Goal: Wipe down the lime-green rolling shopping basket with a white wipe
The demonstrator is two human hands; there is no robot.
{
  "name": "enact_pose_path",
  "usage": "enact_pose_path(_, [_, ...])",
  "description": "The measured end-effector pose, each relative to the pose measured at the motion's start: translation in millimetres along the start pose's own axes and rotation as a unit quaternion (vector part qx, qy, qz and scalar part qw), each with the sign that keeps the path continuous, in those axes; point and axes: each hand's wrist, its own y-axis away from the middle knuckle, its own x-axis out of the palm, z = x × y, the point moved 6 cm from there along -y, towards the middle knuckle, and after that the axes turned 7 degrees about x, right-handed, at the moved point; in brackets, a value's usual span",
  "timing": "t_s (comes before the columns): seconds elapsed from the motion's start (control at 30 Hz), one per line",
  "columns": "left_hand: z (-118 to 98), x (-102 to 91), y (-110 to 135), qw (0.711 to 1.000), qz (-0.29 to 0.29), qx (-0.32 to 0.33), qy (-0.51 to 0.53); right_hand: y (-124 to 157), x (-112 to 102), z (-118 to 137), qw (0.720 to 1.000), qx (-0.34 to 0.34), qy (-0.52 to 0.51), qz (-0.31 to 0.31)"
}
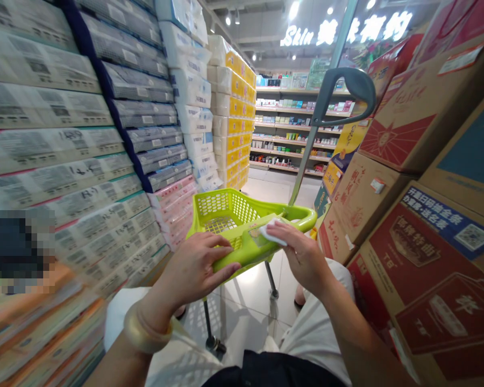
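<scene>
A lime-green plastic shopping basket [226, 212] on a wheeled frame, with a grey pull handle [349, 88], stands in a shop aisle right in front of me. My left hand [193, 269] grips the basket's near rim, fingers curled over the edge, a pale bangle on the wrist. My right hand [300, 252] presses a white wipe [271, 232] against the rim of the basket, fingers closed over it. The basket looks empty.
Stacked packs of tissue paper [105, 150] wall off the left side. Cardboard cartons [419, 215] are piled on the right. Shelves of small goods [294, 129] stand at the aisle's far end, with pale tiled floor [266, 188] between.
</scene>
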Motion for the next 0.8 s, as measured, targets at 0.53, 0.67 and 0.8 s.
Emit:
enact_pose_path(0.53, [6.8,-5.7,12.7,0.999,-0.026,0.012,-0.014,17.2,-14.4,-1.1,0.994,0.035,0.051,-0.087])
enact_pose_path(0.67, [1.4,-17.3,13.9,0.99,-0.079,-0.047,-0.104,21.6,-7.7,13.3,0.998,-0.005,0.039,-0.044])
enact_pose_path(0.8, [-22.4,-21.1,-5.3,0.993,-0.08,-0.037,-0.077,23.3,-5.9,15.1,0.999,-0.033,0.019,-0.028])
